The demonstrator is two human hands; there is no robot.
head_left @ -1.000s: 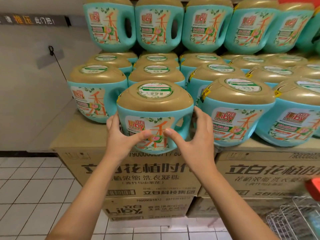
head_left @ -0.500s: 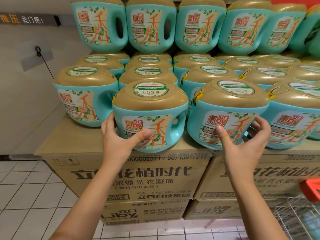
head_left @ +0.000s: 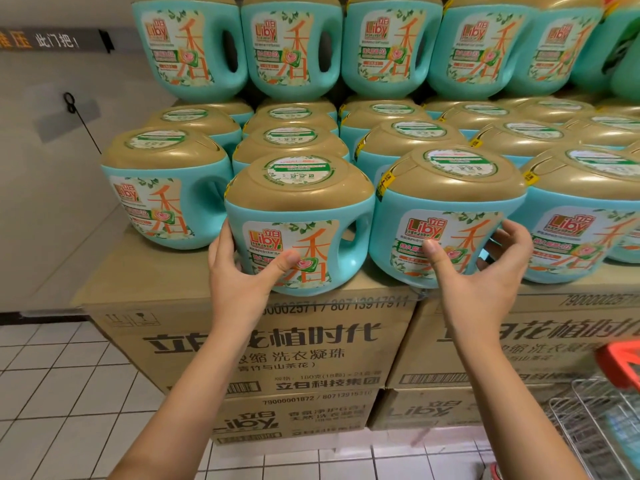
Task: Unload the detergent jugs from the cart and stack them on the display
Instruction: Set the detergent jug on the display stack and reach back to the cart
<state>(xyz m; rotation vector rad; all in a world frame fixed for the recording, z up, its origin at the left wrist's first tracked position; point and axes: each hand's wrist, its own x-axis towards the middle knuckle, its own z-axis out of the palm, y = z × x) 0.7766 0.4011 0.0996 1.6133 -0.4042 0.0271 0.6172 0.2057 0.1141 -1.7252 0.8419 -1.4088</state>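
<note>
Head view: our left hand (head_left: 239, 271) grips the left flank of the front Liby detergent jug (head_left: 298, 216), thumb on its label. Our right hand (head_left: 485, 271) cups the neighbouring jug (head_left: 446, 209), fingers round its far side. Both jugs stand at the front edge of the cardboard cartons (head_left: 277, 341), labels outward, likely so we can square the front row. Wire cart (head_left: 595, 410) is near on our right.

Jugs (head_left: 299, 223) in rows atop stacked cartons (head_left: 284, 344); second tier behind; cart (head_left: 602, 420) lower right.
</note>
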